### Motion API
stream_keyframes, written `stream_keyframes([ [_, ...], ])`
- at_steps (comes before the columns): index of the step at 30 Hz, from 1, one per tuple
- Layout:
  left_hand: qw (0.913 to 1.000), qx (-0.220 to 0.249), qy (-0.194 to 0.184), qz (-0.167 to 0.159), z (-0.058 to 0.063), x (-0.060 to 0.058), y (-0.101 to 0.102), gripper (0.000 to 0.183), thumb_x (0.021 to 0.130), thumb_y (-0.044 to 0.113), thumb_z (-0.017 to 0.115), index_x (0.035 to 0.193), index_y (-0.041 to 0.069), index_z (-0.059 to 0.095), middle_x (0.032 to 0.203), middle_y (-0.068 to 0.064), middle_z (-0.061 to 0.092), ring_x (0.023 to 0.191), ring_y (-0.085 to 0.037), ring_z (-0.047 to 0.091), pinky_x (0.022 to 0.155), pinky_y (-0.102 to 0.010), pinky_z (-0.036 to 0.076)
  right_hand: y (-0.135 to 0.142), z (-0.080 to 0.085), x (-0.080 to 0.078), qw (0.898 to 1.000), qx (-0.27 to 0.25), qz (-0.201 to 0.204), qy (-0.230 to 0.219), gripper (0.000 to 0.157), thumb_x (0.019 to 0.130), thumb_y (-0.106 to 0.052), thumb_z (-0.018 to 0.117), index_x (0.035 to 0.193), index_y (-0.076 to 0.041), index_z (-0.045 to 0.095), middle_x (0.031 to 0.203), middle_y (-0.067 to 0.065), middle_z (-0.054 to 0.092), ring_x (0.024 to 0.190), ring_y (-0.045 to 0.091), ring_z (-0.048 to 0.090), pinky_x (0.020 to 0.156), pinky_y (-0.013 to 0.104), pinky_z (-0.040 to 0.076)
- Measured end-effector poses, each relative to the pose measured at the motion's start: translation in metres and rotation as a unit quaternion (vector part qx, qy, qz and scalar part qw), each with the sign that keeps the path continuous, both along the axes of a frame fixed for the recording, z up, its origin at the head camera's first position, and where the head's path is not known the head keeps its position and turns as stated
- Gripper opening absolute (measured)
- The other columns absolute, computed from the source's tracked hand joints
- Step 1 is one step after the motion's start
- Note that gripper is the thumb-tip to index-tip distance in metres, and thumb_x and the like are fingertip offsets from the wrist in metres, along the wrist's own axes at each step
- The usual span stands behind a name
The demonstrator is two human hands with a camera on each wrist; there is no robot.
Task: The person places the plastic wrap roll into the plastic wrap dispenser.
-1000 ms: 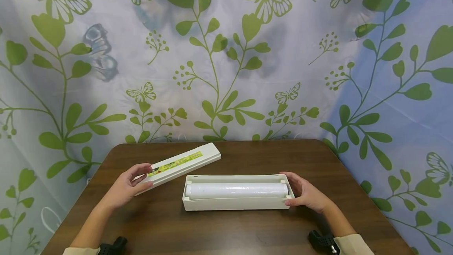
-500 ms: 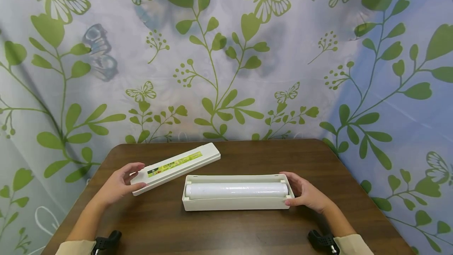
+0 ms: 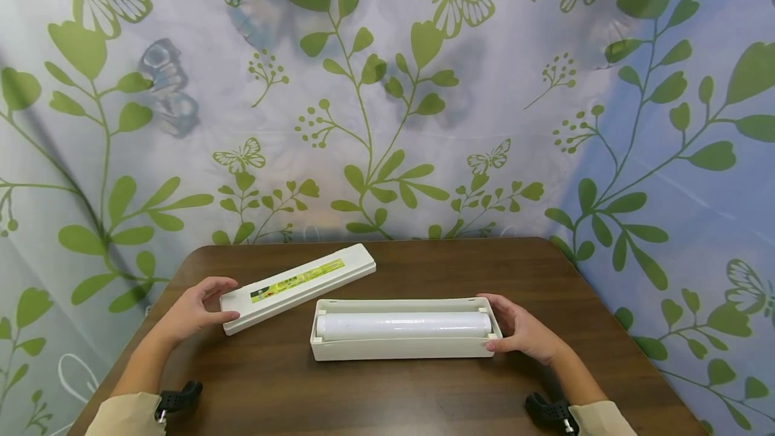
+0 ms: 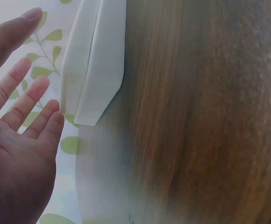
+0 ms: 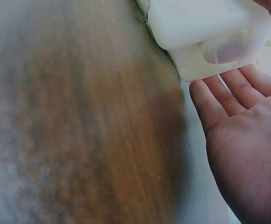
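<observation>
A long white box (image 3: 399,350) lies open-topped on the table, with a white roll that looks like cling film (image 3: 402,323) inside it. My right hand (image 3: 527,335) holds the box's right end, thumb at the front corner and fingers at the back corner. In the right wrist view, fingertips touch the end of the box (image 5: 196,28). The white lid (image 3: 357,258), bearing a green and yellow label, lies slanted behind and left of the box. Beside its left end is my left hand (image 3: 188,315), thumb and fingers spread. The left wrist view has these fingers extended next to the lid (image 4: 100,60).
Both things lie on a brown wooden table (image 3: 424,395) with rounded far corners. A curtain (image 3: 387,120) printed with green leaves and butterflies hangs behind and around it. Black wrist straps (image 3: 179,399) are on both forearms.
My left hand has drawn back leftward from over the lid's left end, uncovering more of the label. The lid, box and right hand stay put; the head view shifts slightly.
</observation>
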State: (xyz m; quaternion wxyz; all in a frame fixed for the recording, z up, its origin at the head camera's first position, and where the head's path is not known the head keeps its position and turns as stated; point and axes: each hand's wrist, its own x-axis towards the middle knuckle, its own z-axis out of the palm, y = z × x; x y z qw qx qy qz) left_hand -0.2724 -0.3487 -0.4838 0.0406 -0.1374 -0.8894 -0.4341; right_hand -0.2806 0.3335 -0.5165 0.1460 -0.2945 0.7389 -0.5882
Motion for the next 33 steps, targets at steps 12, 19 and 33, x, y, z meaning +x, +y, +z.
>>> stream_keyframes([
  [12,0.9993,-0.025,-0.019,-0.019,-0.003,-0.005,-0.002,0.071,0.078,0.024,0.09,0.135,0.002,0.056,0.138,-0.02,0.058,0.123,0.009,0.044,0.097,0.003,0.027,0.001,0.0,0.0,1.0,0.0,-0.001,-0.002,0.085,0.084,0.002,0.078,0.154,0.001,0.03,0.147,0.033,0.043,0.121,0.012,0.059,0.093,0.033,0.057],
  [19,0.9981,-0.05,-0.009,-0.035,-0.008,-0.007,-0.006,0.08,0.075,0.025,0.093,0.14,0.002,0.053,0.142,-0.021,0.055,0.127,-0.001,0.046,0.098,0.002,0.028,0.001,-0.001,-0.001,1.0,-0.006,0.001,0.0,0.085,0.083,0.002,0.078,0.153,0.002,0.031,0.147,0.034,0.042,0.123,0.011,0.058,0.095,0.03,0.055],
  [33,0.9948,-0.084,-0.011,-0.057,-0.007,-0.009,-0.01,0.094,0.072,0.027,0.094,0.146,-0.002,0.045,0.147,-0.023,0.049,0.133,-0.02,0.046,0.098,0.0,0.029,0.0,-0.002,-0.001,1.0,-0.006,0.005,0.001,0.085,0.083,0.002,0.078,0.154,0.001,0.031,0.147,0.035,0.043,0.121,0.013,0.059,0.094,0.033,0.056],
])
